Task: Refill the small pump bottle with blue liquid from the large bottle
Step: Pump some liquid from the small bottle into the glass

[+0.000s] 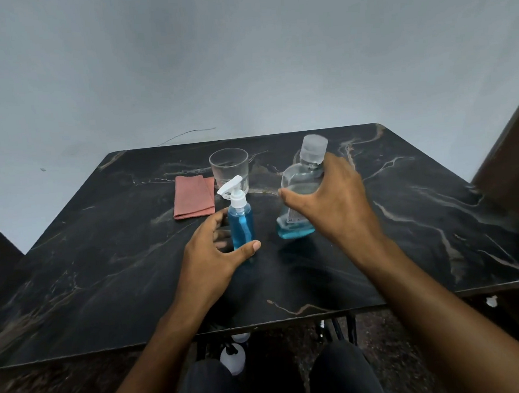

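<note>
Fingers of our left hand [214, 253] were spread wide and curved around the small pump bottle [240, 218], thumb at its base, though we could not tell if they touched it. Our right hand [328, 201] was closed on the large bottle [300, 190], tilted on the black marble table [104, 266]. Behind stood a glass tumbler [229, 167] beside a folded pink cloth [193, 197].
</note>
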Demonstrator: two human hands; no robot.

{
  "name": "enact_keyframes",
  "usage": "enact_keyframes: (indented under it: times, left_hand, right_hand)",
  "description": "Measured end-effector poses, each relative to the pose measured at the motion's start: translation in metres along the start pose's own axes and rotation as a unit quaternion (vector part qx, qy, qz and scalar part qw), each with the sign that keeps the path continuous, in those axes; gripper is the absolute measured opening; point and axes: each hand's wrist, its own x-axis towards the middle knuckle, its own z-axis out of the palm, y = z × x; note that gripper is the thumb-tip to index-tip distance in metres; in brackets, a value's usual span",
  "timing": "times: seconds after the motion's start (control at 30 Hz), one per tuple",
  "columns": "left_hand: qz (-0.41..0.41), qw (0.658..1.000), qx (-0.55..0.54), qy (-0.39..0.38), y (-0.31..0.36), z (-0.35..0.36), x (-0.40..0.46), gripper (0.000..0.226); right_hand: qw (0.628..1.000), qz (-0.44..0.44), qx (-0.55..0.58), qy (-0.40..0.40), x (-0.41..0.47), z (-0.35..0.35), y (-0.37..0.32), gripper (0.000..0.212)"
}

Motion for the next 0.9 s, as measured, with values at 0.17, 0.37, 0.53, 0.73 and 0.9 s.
enact_keyframes:
  times: [0.17,0.37,0.53,0.73,0.9]
  left_hand:
    - [0.006,1.0,-0.001,-0.016,-0.001,-0.004,0.001,0.089]
    - [0.016,1.0,-0.01,-0.023,-0.001,-0.008,0.006,0.102]
    - [0.014,0.998,-0.062,-0.03,0.002,-0.013,0.014,0.09]
    - [0.02,0.996,-0.072,-0.039,0.001,-0.017,0.018,0.086]
    - [0.039,0.995,-0.069,-0.055,-0.005,-0.024,0.021,0.102]
  right_hand:
    - [1.0,0.01,-0.014,0.001,0.044,-0.002,0.006,0.067]
    - [0.997,0.036,-0.065,0.003,0.089,0.014,0.017,0.068]
    - [0.997,0.057,-0.06,0.001,0.116,0.03,0.023,0.072]
    - [0.995,0.075,-0.07,0.006,0.129,0.048,0.022,0.072]
    - [0.994,0.079,-0.07,0.027,0.125,0.054,0.028,0.074]
